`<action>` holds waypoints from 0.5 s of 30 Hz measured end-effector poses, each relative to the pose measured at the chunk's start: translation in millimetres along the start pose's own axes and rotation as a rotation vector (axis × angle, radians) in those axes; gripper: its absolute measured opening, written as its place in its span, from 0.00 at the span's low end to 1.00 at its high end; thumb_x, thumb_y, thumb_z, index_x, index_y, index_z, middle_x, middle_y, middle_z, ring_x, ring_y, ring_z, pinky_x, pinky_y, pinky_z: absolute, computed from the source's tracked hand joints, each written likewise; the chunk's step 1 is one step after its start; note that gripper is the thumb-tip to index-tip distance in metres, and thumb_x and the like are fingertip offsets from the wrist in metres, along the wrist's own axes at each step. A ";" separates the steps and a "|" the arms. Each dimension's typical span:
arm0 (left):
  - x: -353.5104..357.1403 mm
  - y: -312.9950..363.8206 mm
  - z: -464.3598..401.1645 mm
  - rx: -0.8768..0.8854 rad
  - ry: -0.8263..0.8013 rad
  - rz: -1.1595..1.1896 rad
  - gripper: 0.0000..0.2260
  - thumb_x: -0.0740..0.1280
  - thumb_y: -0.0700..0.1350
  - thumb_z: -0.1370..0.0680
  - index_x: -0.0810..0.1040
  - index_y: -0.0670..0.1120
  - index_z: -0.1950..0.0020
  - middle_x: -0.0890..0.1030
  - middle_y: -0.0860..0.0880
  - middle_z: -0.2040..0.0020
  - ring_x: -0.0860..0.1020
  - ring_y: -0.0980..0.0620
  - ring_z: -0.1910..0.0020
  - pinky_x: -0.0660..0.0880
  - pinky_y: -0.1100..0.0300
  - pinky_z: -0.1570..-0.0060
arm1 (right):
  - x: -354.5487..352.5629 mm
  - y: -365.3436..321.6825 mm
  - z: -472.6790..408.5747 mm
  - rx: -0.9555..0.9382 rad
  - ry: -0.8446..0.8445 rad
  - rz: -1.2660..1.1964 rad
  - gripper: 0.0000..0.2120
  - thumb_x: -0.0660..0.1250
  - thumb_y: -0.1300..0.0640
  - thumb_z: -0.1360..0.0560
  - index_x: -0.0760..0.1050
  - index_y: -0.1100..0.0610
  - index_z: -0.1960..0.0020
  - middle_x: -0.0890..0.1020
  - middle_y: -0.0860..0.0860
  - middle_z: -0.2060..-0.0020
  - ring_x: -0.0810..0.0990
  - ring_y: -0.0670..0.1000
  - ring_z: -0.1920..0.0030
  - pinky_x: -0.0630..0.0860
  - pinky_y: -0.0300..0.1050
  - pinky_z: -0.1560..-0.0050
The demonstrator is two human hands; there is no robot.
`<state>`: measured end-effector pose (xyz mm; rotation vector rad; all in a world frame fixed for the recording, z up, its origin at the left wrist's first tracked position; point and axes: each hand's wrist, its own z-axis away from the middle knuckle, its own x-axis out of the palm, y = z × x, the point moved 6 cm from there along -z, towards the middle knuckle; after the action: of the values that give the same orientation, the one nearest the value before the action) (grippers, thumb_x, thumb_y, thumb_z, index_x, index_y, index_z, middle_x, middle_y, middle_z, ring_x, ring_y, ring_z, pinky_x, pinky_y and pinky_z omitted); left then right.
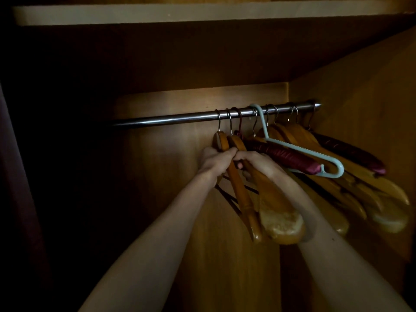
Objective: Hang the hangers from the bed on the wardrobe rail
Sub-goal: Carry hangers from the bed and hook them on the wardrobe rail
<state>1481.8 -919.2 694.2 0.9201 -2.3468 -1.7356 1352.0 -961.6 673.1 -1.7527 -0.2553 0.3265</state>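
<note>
Two bare hands are raised into a dim wooden wardrobe (351, 113), just below the horizontal polished metal rail (180, 118). The left hand (215, 162) is clenched around the neck of a slim orange-brown wooden hanger (242, 192), while the right hand (256, 164) is wrapped around the neck of a broad-shouldered wooden hanger (278, 210) just beside it; the fingertips of both hands are touching. The metal hooks of both hangers are looped over the rail. To the right, a pale blue plastic hanger (299, 147), a padded maroon satin hanger (286, 157) and a cluster of further wooden hangers (369, 188) are seen hung on the same rail, tilted toward the wardrobe's right wall. A light-coloured shelf edge (157, 14) is visible across the top.
</note>
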 end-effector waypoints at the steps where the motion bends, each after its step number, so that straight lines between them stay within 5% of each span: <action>1: -0.1 -1.1 2.3 0.004 0.001 0.015 0.13 0.68 0.53 0.21 0.82 0.47 0.62 0.77 0.56 0.79 0.73 0.63 0.82 0.67 0.70 0.79 | 0.6 1.3 1.2 0.000 0.004 0.012 0.10 0.71 0.52 0.26 0.78 0.57 0.63 0.78 0.49 0.73 0.72 0.45 0.78 0.68 0.36 0.77; 7: -0.6 -21.0 24.6 0.047 0.085 0.088 0.09 0.70 0.55 0.23 0.83 0.50 0.54 0.82 0.55 0.68 0.79 0.63 0.72 0.73 0.71 0.73 | -0.6 9.4 27.9 -0.034 0.053 0.051 0.09 0.71 0.47 0.26 0.83 0.51 0.53 0.85 0.44 0.68 0.82 0.40 0.72 0.74 0.35 0.71; 9: 1.9 -32.5 36.2 0.060 0.124 0.121 0.10 0.70 0.55 0.23 0.83 0.49 0.53 0.83 0.56 0.63 0.81 0.63 0.65 0.74 0.71 0.66 | -4.1 21.1 40.3 -0.039 0.078 0.048 0.15 0.70 0.41 0.27 0.81 0.47 0.45 0.86 0.44 0.61 0.84 0.44 0.60 0.75 0.39 0.64; 12: 3.5 -49.0 64.8 0.116 0.205 0.188 0.13 0.68 0.54 0.20 0.82 0.46 0.54 0.82 0.56 0.63 0.79 0.67 0.67 0.72 0.74 0.65 | -7.9 46.5 60.1 -0.045 0.115 -0.047 0.26 0.70 0.35 0.29 0.78 0.45 0.36 0.85 0.47 0.50 0.84 0.49 0.49 0.77 0.45 0.54; 15: 7.6 -77.2 95.2 0.152 0.247 0.251 0.17 0.63 0.53 0.17 0.80 0.40 0.53 0.81 0.49 0.62 0.81 0.56 0.62 0.77 0.63 0.58 | -7.6 78.1 86.6 -0.057 0.103 -0.273 0.34 0.71 0.35 0.30 0.74 0.50 0.29 0.85 0.46 0.46 0.84 0.47 0.47 0.79 0.46 0.47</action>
<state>1469.2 -856.3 589.4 0.7680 -2.3357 -1.2890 1313.7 -900.8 580.9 -1.7582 -0.4274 0.0314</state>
